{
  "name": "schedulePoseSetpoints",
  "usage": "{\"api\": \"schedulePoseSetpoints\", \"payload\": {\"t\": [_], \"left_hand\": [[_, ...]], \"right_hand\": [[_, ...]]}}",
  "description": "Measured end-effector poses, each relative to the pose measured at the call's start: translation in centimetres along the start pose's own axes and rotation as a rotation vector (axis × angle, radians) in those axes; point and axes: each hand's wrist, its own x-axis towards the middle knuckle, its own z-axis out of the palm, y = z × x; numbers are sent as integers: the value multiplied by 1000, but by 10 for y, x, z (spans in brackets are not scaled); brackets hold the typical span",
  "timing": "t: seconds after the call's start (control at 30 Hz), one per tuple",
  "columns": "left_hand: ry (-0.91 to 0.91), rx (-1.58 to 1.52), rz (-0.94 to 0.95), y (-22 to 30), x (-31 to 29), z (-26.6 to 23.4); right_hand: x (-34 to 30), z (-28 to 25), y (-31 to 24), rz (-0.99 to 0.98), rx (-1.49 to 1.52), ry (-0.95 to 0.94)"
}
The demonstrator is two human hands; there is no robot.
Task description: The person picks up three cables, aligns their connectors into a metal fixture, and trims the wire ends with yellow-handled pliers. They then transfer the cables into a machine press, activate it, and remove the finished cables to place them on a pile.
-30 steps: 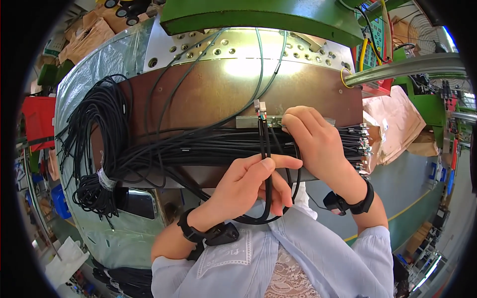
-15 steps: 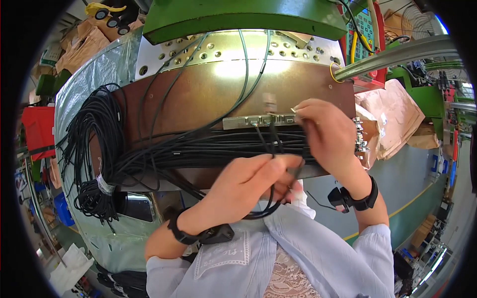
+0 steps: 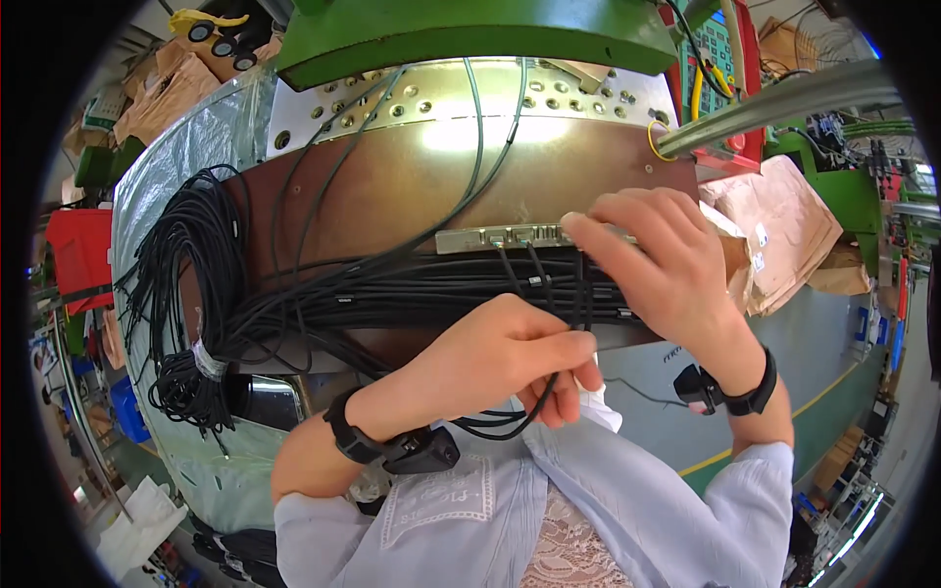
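A slotted metal strip [image 3: 461, 241] lies across the brown work board, with thin black cable ends in its left slots. My left hand [image 3: 490, 358] is closed in a pinch on a black cable [image 3: 537, 409], which loops below the fingers. From that pinch, dark cable runs up toward the strip's right part. There my right hand [image 3: 667, 255] has its fingers curled down onto the strip; what lies under its fingertips is hidden. Behind both hands a thick bundle of black cables [image 3: 392, 289] stretches along the board.
A tied coil of black cables [image 3: 201, 235] hangs over the board's left end. Beyond the brown board [image 3: 372, 186] are a perforated metal plate [image 3: 441, 98] and a green machine block [image 3: 480, 44]. Brown paper wrapping [image 3: 784, 220] lies to the right, below a metal bar [image 3: 774, 108].
My right hand has come down onto the strip's right part; earlier it pinched a small metal piece just above there. A second cable end now shows plainly in the strip. My left hand still pinches the cable.
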Motion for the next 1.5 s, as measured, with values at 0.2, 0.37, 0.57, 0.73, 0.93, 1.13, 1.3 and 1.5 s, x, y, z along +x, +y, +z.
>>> {"api": "schedulePoseSetpoints", "payload": {"t": [0.2,0.37,0.57,0.73,0.93,1.13,1.3,1.5], "left_hand": [[180,-184,46,12,8,15],[135,441,88,10,-6,7],[698,506,427,18,-37,-40],[969,839,387,33,-55,-106],[1280,1827,577,35,-28,-180],[1080,1384,639,51,24,-171],[901,1031,632,56,51,-177],[383,9,746,67,71,-155]], "right_hand": [[4,-22,-7,-54,-62,-3],[-24,12,9,413,113,140],[-37,35,11,462,465,113],[-31,33,10,596,564,55],[-29,31,12,638,668,-12],[-35,35,12,483,391,1],[-26,26,3,466,305,-36],[-23,25,15,437,372,-189]]}}
